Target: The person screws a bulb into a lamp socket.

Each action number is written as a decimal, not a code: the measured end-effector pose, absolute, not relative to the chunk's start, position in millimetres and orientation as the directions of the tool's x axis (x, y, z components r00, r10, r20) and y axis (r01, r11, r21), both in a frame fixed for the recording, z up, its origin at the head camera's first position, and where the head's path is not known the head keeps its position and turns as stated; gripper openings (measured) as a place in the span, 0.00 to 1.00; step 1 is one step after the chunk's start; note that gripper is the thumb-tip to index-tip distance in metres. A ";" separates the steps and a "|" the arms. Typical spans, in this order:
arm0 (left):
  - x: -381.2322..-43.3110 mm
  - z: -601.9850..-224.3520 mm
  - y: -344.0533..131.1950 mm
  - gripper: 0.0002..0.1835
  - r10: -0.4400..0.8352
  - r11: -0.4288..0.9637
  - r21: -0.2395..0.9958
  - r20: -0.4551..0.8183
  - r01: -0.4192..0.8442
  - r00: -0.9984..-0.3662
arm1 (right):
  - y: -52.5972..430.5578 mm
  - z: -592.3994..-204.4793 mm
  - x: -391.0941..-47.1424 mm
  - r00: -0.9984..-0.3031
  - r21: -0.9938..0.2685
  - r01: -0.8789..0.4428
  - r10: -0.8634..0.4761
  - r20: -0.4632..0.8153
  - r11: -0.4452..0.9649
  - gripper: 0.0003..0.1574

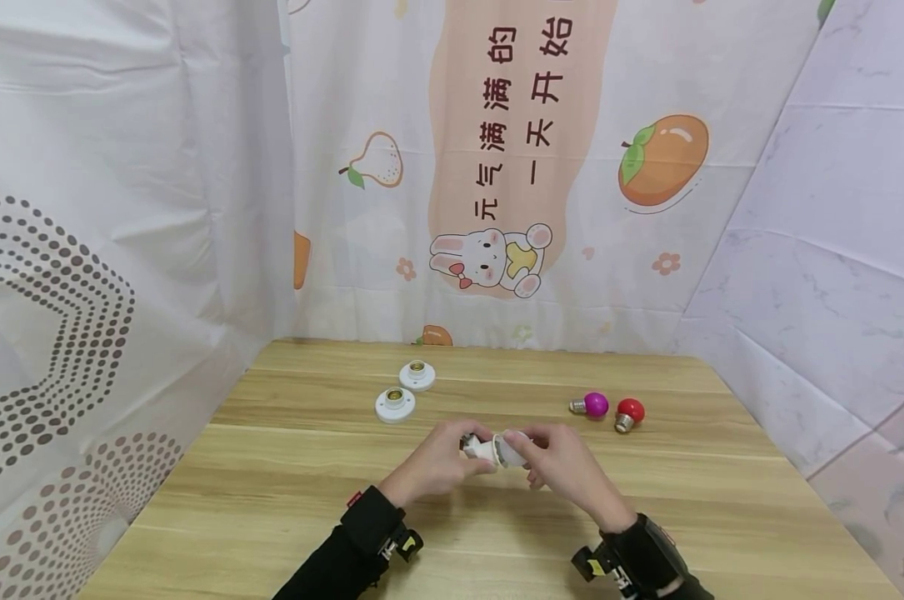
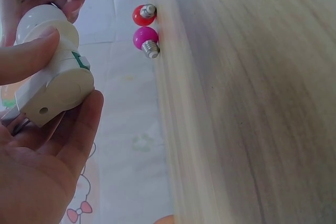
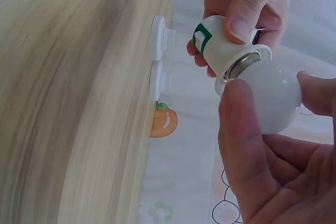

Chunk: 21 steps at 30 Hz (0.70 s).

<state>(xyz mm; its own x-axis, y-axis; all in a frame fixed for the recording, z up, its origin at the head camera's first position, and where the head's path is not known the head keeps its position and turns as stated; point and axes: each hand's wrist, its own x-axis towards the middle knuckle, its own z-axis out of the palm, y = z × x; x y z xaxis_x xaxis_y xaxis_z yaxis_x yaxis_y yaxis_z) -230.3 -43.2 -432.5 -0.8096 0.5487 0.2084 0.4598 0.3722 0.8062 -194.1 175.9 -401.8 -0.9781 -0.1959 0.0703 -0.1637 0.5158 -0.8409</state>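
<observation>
My left hand (image 1: pixel 438 460) grips a white lamp socket (image 3: pixel 219 51) with a green-edged switch on its side. In the right wrist view, the thumb presses along the socket's body. My right hand (image 1: pixel 567 468) holds a frosted white light bulb (image 3: pixel 275 95) between thumb and fingers. The bulb's metal screw base sits in the mouth of the socket, with part of the thread still showing at the rim. Both hands are held close together above the wooden table (image 1: pixel 332 492). From the left wrist view, a small hole shows in the socket's flat end.
Two round white lamp holders, a nearer one (image 1: pixel 395 405) and a farther one (image 1: pixel 417 375), stand left of centre. A purple bulb (image 1: pixel 596 406) and a red bulb (image 1: pixel 631 410) lie on the right. Printed curtains (image 1: pixel 377 250) hang behind the table.
</observation>
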 end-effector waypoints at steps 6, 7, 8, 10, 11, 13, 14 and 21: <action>-231.5 -433.4 -43.2 0.16 0.553 0.378 0.798 0.212 0.469 -0.806 | 179.3 -403.5 -193.6 -0.959 -0.788 -0.256 -0.251 0.134 0.560 0.35; -231.6 -433.5 -43.2 0.16 0.554 0.379 0.797 0.212 0.470 -0.805 | 180.6 -404.0 -193.5 -0.949 -0.769 -0.293 -0.272 0.160 0.568 0.35; -231.7 -433.6 -43.2 0.15 0.555 0.379 0.797 0.210 0.470 -0.805 | 181.7 -404.7 -193.5 -0.936 -0.753 -0.333 -0.300 0.187 0.568 0.35; -231.8 -433.4 -43.3 0.15 0.558 0.382 0.794 0.210 0.473 -0.803 | 183.9 -406.0 -193.8 -0.902 -0.718 -0.415 -0.357 0.244 0.558 0.34; -231.9 -433.2 -43.3 0.15 0.559 0.383 0.793 0.209 0.474 -0.802 | 185.0 -406.4 -193.9 -0.883 -0.700 -0.455 -0.382 0.273 0.550 0.33; -232.1 -432.7 -43.6 0.15 0.559 0.385 0.793 0.207 0.472 -0.803 | 186.6 -407.4 -194.2 -0.846 -0.683 -0.518 -0.427 0.319 0.516 0.32; -232.2 -432.4 -43.8 0.16 0.559 0.386 0.794 0.204 0.470 -0.804 | 187.3 -407.8 -194.3 -0.830 -0.674 -0.543 -0.443 0.340 0.500 0.31; -233.4 -432.3 -45.6 0.16 0.560 0.375 0.804 0.200 0.461 -0.804 | 191.5 -411.2 -195.3 -0.763 -0.636 -0.630 -0.506 0.402 0.445 0.32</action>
